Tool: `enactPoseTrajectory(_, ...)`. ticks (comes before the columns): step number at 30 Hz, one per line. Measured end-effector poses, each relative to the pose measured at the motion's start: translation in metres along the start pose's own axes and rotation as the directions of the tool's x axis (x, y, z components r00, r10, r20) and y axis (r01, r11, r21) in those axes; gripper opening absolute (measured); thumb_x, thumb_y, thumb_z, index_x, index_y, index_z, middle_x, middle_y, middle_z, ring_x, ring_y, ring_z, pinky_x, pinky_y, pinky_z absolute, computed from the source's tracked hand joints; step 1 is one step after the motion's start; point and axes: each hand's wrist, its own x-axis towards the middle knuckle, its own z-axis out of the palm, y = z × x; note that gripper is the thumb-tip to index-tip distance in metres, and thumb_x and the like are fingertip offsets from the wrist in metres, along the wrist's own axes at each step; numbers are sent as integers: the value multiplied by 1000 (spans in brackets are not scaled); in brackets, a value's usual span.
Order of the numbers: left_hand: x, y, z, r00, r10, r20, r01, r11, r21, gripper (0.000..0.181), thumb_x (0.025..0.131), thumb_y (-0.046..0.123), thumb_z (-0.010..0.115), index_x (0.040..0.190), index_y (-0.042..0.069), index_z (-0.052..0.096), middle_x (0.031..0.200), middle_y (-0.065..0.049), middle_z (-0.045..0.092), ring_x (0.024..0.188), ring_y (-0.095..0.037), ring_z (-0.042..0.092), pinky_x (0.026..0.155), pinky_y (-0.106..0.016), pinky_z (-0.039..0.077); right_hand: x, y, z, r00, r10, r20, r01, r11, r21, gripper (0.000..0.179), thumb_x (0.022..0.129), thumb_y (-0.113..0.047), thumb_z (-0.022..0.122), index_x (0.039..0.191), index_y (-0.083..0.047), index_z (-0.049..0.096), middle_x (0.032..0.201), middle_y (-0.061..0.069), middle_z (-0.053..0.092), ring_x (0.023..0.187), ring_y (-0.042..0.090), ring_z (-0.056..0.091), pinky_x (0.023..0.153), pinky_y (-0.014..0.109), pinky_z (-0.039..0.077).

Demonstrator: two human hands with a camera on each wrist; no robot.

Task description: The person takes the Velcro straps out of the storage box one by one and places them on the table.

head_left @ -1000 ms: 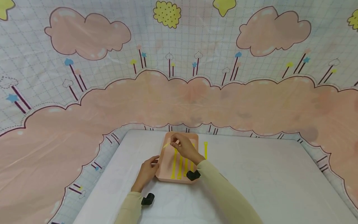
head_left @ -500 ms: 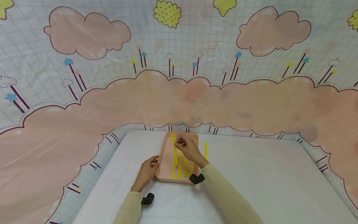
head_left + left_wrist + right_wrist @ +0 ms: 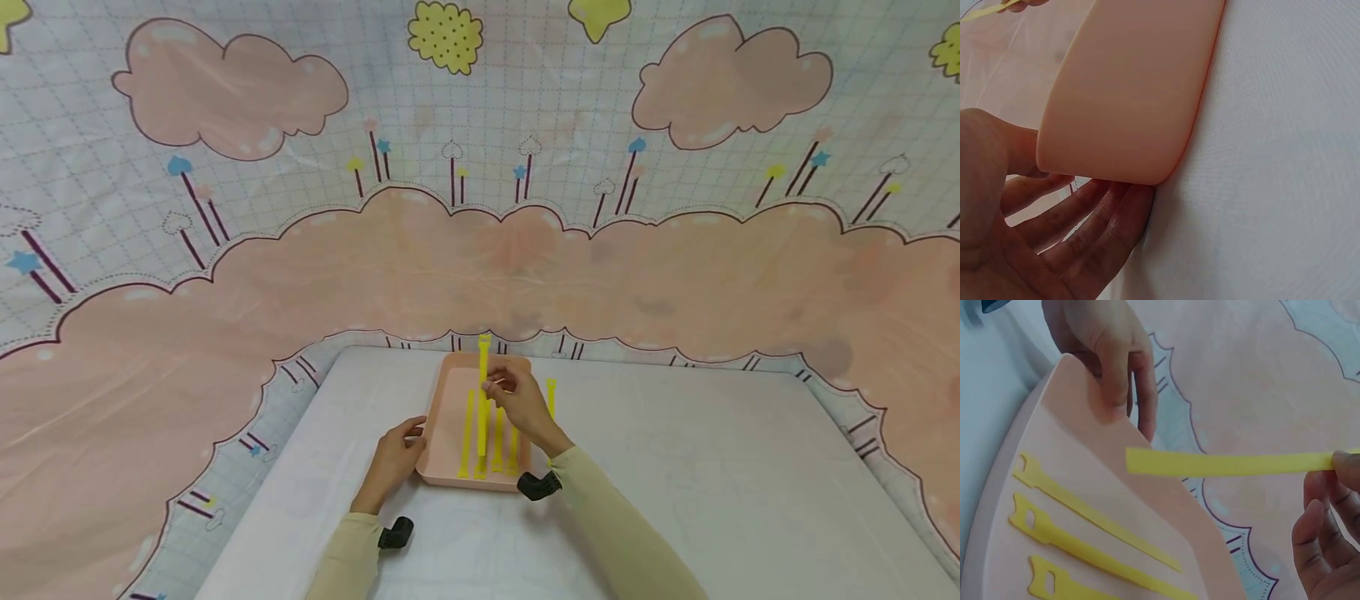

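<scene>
Over the peach tray [image 3: 444, 446], my right hand [image 3: 523, 408] pinches a yellow hook-and-loop cable tie [image 3: 483, 354] between thumb and fingers. The tie's straight plain end [image 3: 1172, 463] points away from the fingertips in the right wrist view. Below it, several more yellow cable ties [image 3: 1097, 550] with slotted heads lie side by side in the tray. My left hand [image 3: 397, 458] grips the tray's left side, thumb over the rim and fingers along the outer wall [image 3: 1129, 94].
Another yellow cable tie [image 3: 552, 396] lies on the white table [image 3: 712, 483], just right of the tray and partly behind my right hand. A cloud-patterned cloth [image 3: 480, 275] rises behind the table.
My right hand has moved to the right over the tray. The tie in it has swung from pointing left to running lengthwise along the tray. My left hand has stayed put.
</scene>
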Motion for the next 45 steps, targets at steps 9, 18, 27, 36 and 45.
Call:
enactPoseTrajectory(9,0,-1,1,1000,3,-5,-3,1000,0,40,92,5,58,132,4,60,115,-23,68,98,-33,69,75,-38,56,-20,-23,-15,999,45,5,-45,999,6,20,96,-3,59,114,5,59,100,25,64,78,18,63,65,28,52)
enactPoseTrajectory(18,2,-5,3,1000,-12,-12,12,1000,-5,41,92,7,59,133,6,60,115,-21,69,99,-32,69,75,-38,56,-20,0,-26,997,61,-45,-60,998,30,22,95,-9,62,115,0,61,97,17,65,77,17,64,66,25,52)
enactPoseTrajectory(27,1,-4,2,1000,-3,-12,3,1000,-10,42,92,8,59,134,6,60,116,-22,69,99,-32,69,76,-37,56,-31,1,-38,994,88,-71,-84,995,52,22,95,-8,62,115,1,59,94,9,64,75,10,61,65,22,51)
enactPoseTrajectory(36,0,-1,-1,1000,11,5,-11,999,-37,42,93,6,59,136,7,58,115,-22,68,99,-33,69,76,-39,56,-41,3,-51,987,136,-84,-134,991,27,24,96,-13,62,116,0,59,96,13,64,77,12,61,67,24,52)
enactPoseTrajectory(45,0,-1,-2,1000,8,9,-8,999,-35,43,93,6,59,136,7,58,116,-23,68,99,-32,69,77,-39,56,-48,9,-66,978,179,-110,-175,984,41,24,95,-10,64,115,1,58,90,3,63,76,11,62,69,26,52)
